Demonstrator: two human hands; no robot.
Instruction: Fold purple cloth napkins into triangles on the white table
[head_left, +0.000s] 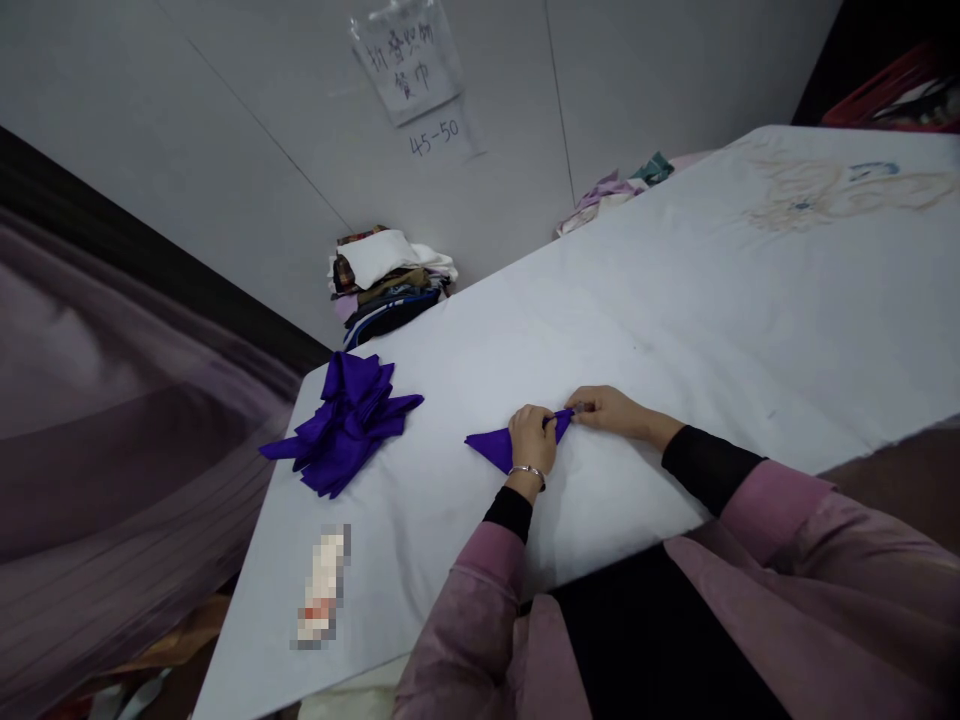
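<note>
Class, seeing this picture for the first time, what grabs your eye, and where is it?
Probably the vivid purple cloth heap at the left end of the white table. Next, the left hand and right hand on a separate purple piece to the heap's right. A handwritten sign hangs on the wall.

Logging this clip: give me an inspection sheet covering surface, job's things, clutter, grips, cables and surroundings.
Surface: white table, lightly creased; coloured pattern at its far right.
Job's things: purple cloth under the hands; loose purple pile to its left.
Clutter: pixelated item near left, unidentifiable; clothes stack and loose fabrics along the far edge.
Grips: left grip curled over the cloth, its closure unclear; right grip pinching the cloth's right tip.
Cables: nothing seen.
Surroundings: grey wall with handwritten sign; sheer curtain at left; red basket at upper right.
</note>
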